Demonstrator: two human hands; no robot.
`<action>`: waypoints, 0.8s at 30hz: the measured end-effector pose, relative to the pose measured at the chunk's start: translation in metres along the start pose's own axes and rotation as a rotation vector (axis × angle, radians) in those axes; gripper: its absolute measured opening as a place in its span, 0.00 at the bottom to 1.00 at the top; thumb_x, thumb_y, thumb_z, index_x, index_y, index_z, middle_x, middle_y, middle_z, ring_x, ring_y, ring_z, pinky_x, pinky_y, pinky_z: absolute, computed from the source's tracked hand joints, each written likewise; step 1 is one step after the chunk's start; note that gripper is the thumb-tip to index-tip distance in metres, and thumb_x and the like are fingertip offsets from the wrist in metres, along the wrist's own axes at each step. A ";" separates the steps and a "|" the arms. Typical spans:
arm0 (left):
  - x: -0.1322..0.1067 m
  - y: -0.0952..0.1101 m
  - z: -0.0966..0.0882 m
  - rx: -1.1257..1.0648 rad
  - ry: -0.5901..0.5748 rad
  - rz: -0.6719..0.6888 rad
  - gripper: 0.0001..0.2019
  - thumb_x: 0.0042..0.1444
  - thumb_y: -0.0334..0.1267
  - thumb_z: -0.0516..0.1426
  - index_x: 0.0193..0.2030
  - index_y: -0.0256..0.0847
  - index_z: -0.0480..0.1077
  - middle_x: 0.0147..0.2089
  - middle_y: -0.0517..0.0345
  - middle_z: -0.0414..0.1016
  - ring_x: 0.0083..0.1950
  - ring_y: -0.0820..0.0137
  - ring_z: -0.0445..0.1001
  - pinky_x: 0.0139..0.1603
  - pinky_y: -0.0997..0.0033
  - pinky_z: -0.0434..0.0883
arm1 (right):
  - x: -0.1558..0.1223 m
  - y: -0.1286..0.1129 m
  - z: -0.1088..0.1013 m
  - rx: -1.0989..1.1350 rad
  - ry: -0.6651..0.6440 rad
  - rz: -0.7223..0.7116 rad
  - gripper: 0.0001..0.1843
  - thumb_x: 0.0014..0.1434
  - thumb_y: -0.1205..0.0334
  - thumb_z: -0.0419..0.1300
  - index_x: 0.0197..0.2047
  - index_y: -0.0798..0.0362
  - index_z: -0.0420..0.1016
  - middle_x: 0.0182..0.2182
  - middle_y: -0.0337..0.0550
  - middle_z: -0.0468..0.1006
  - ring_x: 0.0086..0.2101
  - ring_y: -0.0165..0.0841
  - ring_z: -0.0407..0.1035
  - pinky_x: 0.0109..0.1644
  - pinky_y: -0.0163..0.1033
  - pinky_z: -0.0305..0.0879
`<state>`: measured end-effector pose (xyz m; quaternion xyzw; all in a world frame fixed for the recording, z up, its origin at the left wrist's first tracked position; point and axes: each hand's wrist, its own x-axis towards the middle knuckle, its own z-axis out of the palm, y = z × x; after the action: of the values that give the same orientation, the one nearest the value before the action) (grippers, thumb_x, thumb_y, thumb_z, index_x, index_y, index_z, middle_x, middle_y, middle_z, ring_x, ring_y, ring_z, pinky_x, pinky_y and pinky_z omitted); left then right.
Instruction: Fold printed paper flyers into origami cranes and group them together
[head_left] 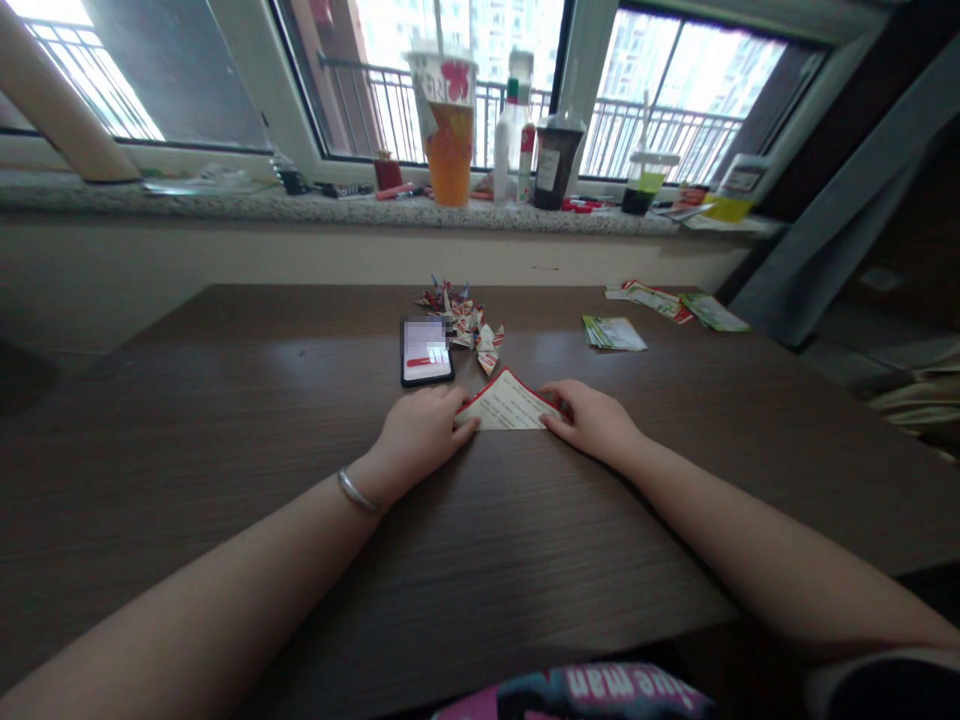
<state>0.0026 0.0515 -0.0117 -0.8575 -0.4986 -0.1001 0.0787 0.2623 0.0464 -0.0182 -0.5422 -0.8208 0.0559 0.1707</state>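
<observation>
A printed sheet of paper (508,405) with a red edge is folded into a triangle, its peak pointing away from me. At its left corner, my left hand (424,430) pinches the paper between thumb and fingers; a silver bangle circles that wrist. My right hand (592,418) grips the opposite corner the same way. Just beyond the paper lie several folded paper pieces (465,318) in a small heap, one of them (489,348) nearest the peak. A phone (427,352) with its screen lit lies flat beside the heap, close to my left hand.
On the brown table (225,420), a stack of paper slips (613,333) lies right of centre, with more printed papers (660,302) behind it. Along the stone windowsill (337,207) stand a tall orange drink cup (450,150), a dark cup (555,165) and bottles (507,140).
</observation>
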 end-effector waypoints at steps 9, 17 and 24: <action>0.000 0.004 -0.002 0.093 -0.008 0.013 0.12 0.62 0.40 0.49 0.43 0.39 0.71 0.38 0.49 0.74 0.35 0.63 0.74 0.30 0.68 0.65 | -0.001 0.002 -0.003 -0.096 -0.033 -0.045 0.16 0.61 0.60 0.55 0.52 0.48 0.71 0.43 0.44 0.74 0.40 0.35 0.72 0.39 0.38 0.66; 0.000 0.003 0.001 0.106 -0.016 0.013 0.13 0.63 0.34 0.47 0.47 0.39 0.71 0.39 0.48 0.72 0.34 0.65 0.73 0.29 0.69 0.65 | 0.000 0.006 0.001 -0.072 -0.028 -0.057 0.16 0.60 0.67 0.53 0.51 0.49 0.71 0.45 0.44 0.74 0.42 0.35 0.71 0.42 0.37 0.65; 0.000 0.000 0.001 0.021 -0.061 0.009 0.13 0.65 0.37 0.46 0.48 0.39 0.69 0.41 0.50 0.70 0.36 0.64 0.72 0.33 0.67 0.67 | -0.001 0.004 0.000 -0.025 -0.030 -0.047 0.18 0.59 0.69 0.52 0.52 0.50 0.71 0.45 0.45 0.74 0.43 0.35 0.70 0.45 0.37 0.65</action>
<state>0.0028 0.0520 -0.0126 -0.8615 -0.4979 -0.0684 0.0729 0.2667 0.0472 -0.0195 -0.5239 -0.8365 0.0496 0.1529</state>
